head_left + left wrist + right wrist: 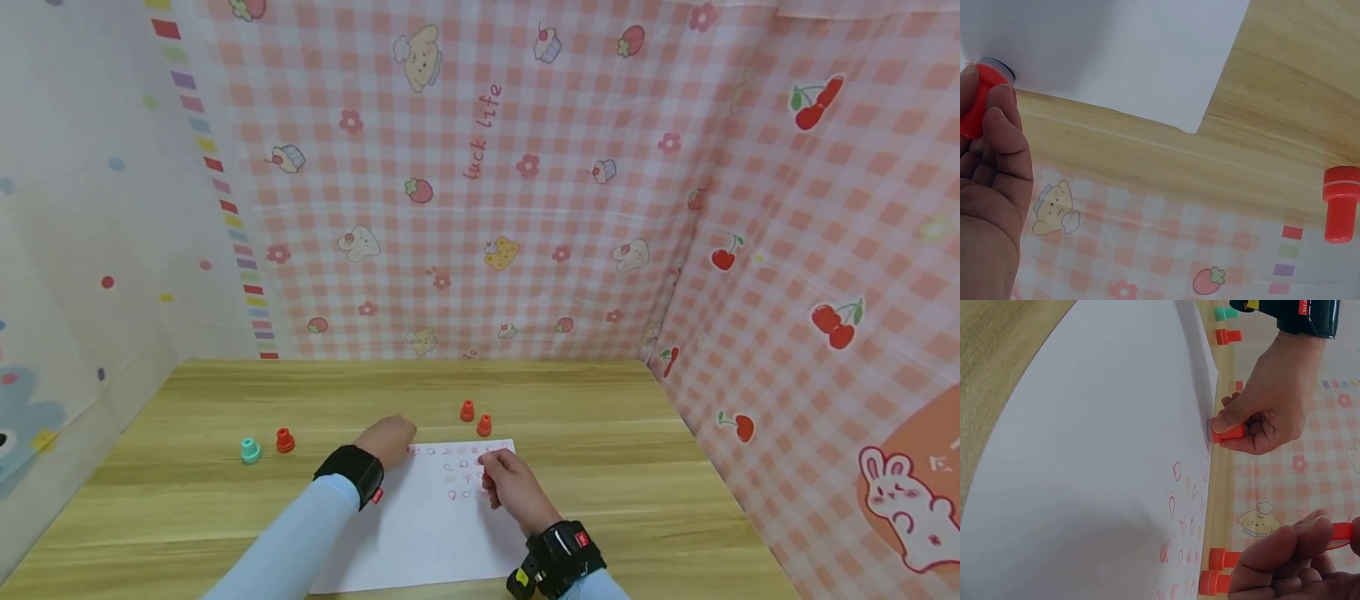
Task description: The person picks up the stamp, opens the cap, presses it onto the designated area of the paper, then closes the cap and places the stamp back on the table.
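A white sheet of paper (420, 533) lies on the wooden table, with rows of small red and pink stamped prints near its far edge. My left hand (387, 440) grips a red toy stamp (986, 90) by its handle; the grey stamping end sits right at the paper's far edge. Over the printed right part of the sheet, my right hand (517, 492) pinches another red stamp (1340, 532) between thumb and fingers. That stamp shows only partly, its round face tilted in the right wrist view and much of it hidden by the fingers.
Beyond the paper, two red stamps (484, 427) stand on the table (600, 400). A teal stamp (251, 451) and a red stamp (285, 441) stand to the left. Patterned cloth (450, 217) walls in the back and sides.
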{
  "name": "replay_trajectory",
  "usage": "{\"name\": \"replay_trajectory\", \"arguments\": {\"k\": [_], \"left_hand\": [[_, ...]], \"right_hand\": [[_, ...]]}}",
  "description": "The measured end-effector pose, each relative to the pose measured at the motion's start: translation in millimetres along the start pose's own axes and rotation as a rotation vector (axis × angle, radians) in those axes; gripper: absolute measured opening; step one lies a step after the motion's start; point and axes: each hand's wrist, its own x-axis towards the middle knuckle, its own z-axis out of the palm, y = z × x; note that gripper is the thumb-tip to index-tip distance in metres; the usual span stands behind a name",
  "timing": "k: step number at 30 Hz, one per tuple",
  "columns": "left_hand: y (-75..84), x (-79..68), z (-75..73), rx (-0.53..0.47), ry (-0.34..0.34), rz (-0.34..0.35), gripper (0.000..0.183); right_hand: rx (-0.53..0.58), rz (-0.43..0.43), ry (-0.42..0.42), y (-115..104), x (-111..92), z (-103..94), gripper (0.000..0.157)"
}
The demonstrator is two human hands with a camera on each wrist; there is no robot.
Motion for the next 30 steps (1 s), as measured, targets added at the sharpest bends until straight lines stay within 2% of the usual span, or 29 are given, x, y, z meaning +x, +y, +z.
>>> {"name": "replay_trajectory", "arguments": {"k": [10,17,24,30], "left_hand": [[-2.2,-0.2,-1.1,-0.007,-0.007,-0.01,0.006],[-3.2,-3.4,-0.3,-0.006,0.032,0.019,0.007],[0.8,-0.9,-3.6,-0.009,-0.006,0.009,0.004],[4.1,1.8,-8.5,0.035,-0.034,0.007,0.005]], "right_hand": [[0.003,-0.002,-0.003,-2.8,-2.2,0.4,0.031],[0.0,0.003,-0.003,-3.8,-2.0,-0.2,0.032],[0.004,0.005,-0.004,-3.7,-2.7,-0.1,0.031],[0.0,-0.028,0.006,0.9,-1.0,0.0,0.029]]}}
